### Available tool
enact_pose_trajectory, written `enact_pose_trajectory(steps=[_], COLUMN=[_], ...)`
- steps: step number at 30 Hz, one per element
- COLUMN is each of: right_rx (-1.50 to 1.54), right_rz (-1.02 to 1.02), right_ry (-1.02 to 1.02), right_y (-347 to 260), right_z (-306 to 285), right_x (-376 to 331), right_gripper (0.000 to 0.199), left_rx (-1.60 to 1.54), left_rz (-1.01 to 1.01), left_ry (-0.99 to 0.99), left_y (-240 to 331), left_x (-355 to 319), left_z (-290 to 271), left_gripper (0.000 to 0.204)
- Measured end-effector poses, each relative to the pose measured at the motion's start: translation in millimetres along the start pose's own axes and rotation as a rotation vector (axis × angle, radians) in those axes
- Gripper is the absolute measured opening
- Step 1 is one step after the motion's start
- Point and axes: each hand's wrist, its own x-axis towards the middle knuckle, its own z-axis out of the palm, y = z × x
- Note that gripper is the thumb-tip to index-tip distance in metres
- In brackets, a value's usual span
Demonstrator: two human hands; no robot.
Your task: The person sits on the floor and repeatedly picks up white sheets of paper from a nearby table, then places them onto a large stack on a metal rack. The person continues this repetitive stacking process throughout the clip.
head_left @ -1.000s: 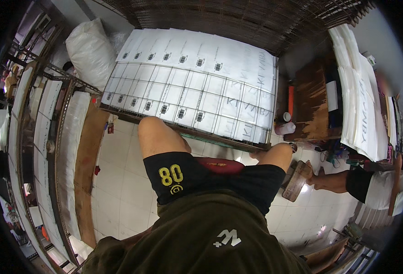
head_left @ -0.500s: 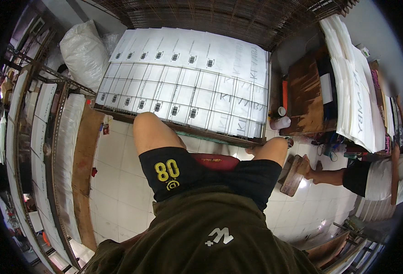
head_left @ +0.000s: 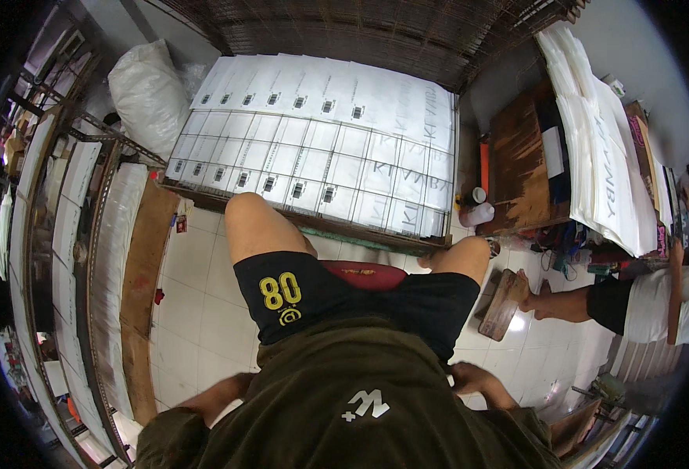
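Observation:
My left hand (head_left: 237, 385) is beside my left hip, against the dark olive shirt (head_left: 313, 391); its fingers are mostly hidden by the shirt. At the opposite hip, my right hand (head_left: 472, 378) touches or nearly touches the shirt's edge, and its fingers are too unclear to read. In front of my knees, white printed sheets (head_left: 282, 86) lie in overlapping rows on a wire rack (head_left: 458, 156), with thin wires crossing the lower rows. A red seat (head_left: 364, 274) shows between my thighs.
Shelving with long white panels (head_left: 67, 203) and a brown board (head_left: 137, 313) runs along the left. A large plastic sack (head_left: 149, 94) stands behind it. To the right are stacked white sheets (head_left: 594, 156), a white container (head_left: 479, 213), a wooden block (head_left: 501, 305) and another person's leg (head_left: 555, 302).
Both my hands have come into view at my hips; neither showed before. The view has shifted slightly, while the sheets and rack look the same.

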Motion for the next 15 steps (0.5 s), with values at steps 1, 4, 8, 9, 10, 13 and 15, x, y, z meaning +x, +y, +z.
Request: enact_pose_trajectory(steps=[1, 4, 8, 9, 10, 13, 15], right_rx=[0.097, 0.551, 0.532, 0.473, 0.343, 0.141, 0.093], right_rz=[-0.176, -0.262, -0.310, -0.324, -0.316, -0.358, -0.342], right_ry=[0.199, 0.646, 1.115, 1.132, 1.185, 1.277, 1.339], right_y=[11.8, -22.4, -36.9, -43.5, -38.8, -20.0, -11.0], right_z=[-8.3, -61.8, -89.3, -93.4, -93.7, -87.2, -83.3], right_x=[10.8, 15.1, 43.1, 43.2, 49.9, 73.5, 86.3], right_gripper=[0.047, 0.035, 0.040, 0.040, 0.037, 0.031, 0.029], left_rx=[0.148, 0.479, 0.346, 0.297, 0.255, 0.294, 0.425], left_rz=[0.017, 0.106, 0.431, 0.563, 0.700, 0.857, 0.815], left_ry=[-0.032, 0.603, 1.015, 1.031, 1.035, 0.964, 0.903], left_y=[9.4, 52.8, 104.2, 118.4, 133.3, 171.1, 187.1], left_x=[-9.5, -67.3, -106.3, -104.9, -101.3, -77.0, -54.4], left_z=[-24.8, -93.1, -158.0, -170.1, -180.3, -207.3, -220.0], left_gripper=[0.045, 0.039, 0.050, 0.053, 0.055, 0.059, 0.063])
